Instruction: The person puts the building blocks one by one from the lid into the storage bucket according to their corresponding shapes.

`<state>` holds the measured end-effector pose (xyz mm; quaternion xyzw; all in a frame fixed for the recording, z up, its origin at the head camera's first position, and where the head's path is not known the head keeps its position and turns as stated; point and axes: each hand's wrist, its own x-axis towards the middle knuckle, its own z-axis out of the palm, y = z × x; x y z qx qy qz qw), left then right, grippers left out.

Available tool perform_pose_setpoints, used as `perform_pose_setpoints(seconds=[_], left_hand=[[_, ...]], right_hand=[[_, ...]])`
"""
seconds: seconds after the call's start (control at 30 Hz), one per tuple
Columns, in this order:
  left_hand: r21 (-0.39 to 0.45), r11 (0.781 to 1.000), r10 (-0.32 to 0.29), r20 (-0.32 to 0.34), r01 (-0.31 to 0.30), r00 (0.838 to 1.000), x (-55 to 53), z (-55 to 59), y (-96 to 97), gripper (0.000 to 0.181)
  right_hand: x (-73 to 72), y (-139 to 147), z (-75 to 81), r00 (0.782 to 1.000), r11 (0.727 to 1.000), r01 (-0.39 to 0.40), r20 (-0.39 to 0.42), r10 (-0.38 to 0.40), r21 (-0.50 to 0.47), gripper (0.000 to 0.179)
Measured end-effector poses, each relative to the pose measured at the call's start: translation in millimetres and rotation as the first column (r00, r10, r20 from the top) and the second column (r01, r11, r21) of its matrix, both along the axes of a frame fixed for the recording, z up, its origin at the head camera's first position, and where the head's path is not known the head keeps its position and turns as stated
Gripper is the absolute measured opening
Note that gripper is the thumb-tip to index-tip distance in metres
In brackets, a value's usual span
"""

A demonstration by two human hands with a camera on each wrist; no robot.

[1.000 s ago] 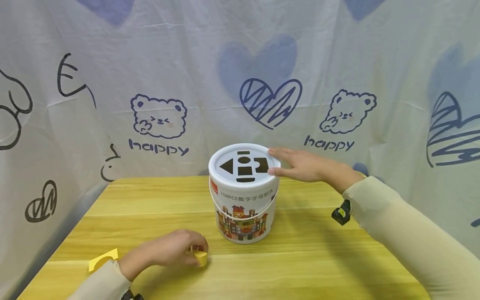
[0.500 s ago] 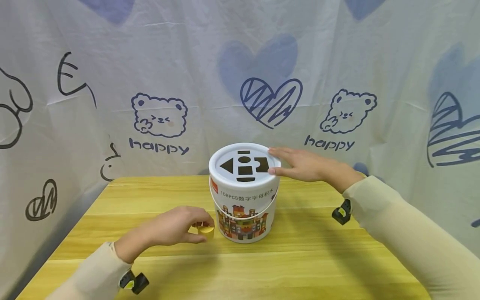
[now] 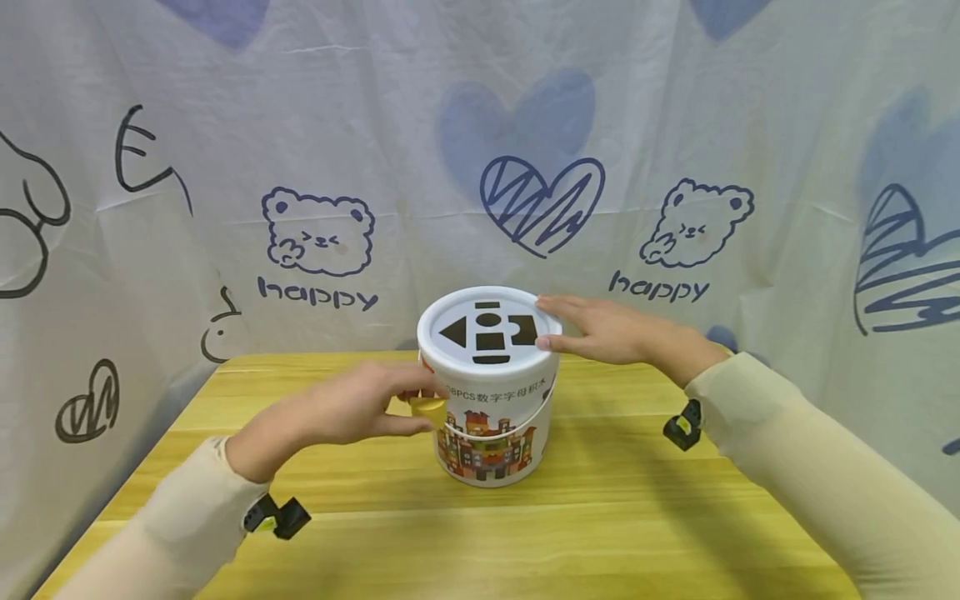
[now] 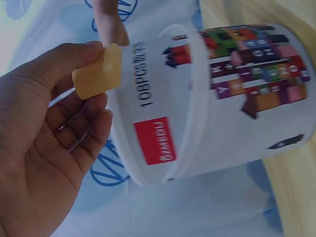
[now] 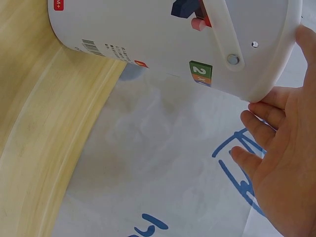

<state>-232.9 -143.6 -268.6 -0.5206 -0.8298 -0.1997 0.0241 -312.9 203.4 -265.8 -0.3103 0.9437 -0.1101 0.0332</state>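
A small yellow building block [image 3: 430, 410], with a curved side, is pinched between the thumb and fingers of my left hand [image 3: 341, 404]. The left wrist view shows the block [image 4: 98, 74] in front of the lid's edge. Beside the hand stands a white toy-block bucket [image 3: 491, 457], upright on the table. Its lid [image 3: 438, 353] has several dark cut-outs, among them a triangle, a circle and a rectangle. My right hand [image 3: 611, 332] rests on the right side of the lid rim with fairly straight fingers; the right wrist view shows its fingertips touching the rim [image 5: 276, 74].
The wooden table [image 3: 600, 517] runs up to a white printed curtain [image 3: 420, 167] behind the bucket. A thin white handle [image 3: 517, 429] hangs across the bucket's front. Each wrist wears a small black camera.
My left hand has lifted the yellow block from the table up and rightward, to the bucket's upper left side. The arched yellow block at far left is hidden now. The right hand stays put.
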Motion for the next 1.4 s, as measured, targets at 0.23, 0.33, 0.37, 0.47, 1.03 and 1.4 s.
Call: perform_pose_setpoints(seconds=[0.23, 0.33, 0.37, 0.47, 1.03, 1.4], left_hand=[[0.001, 1.000, 0.019, -0.059, -0.019, 0.998, -9.9, 28.5, 14.3, 0.027], [-0.020, 1.000, 0.020, -0.044, -0.021, 0.999, -18.0, 38.4, 20.8, 0.028], [-0.031, 0.999, 0.016, -0.039, -0.018, 0.999, -20.8, 41.4, 23.3, 0.028], [-0.073, 0.997, 0.000, -0.032, -0.002, 0.999, -29.0, 49.4, 32.2, 0.027], [-0.379, 0.913, 0.164, -0.006, -0.154, 0.986, -58.2, 78.7, 82.1, 0.022], [-0.506, 0.847, 0.172, -0.026, -0.161, 0.985, -59.4, 72.7, 103.0, 0.019]], right_hand=[[-0.6, -1, 0.4, 1.000, 1.000, 0.010, -0.002, -0.010, 0.008, 0.087], [-0.4, -1, 0.6, 1.000, 1.000, 0.014, 0.001, -0.015, 0.010, 0.087], [-0.4, -1, 0.6, 1.000, 1.000, 0.015, 0.002, -0.015, 0.009, 0.087], [-0.5, -1, 0.2, 1.000, 1.000, 0.016, 0.002, -0.016, 0.008, 0.088], [-1.0, 0, -0.7, 1.000, 1.000, 0.013, 0.003, -0.013, 0.002, 0.087], [-1.3, 0, -1.0, 1.000, 1.000, 0.006, 0.005, -0.006, -0.001, 0.086]])
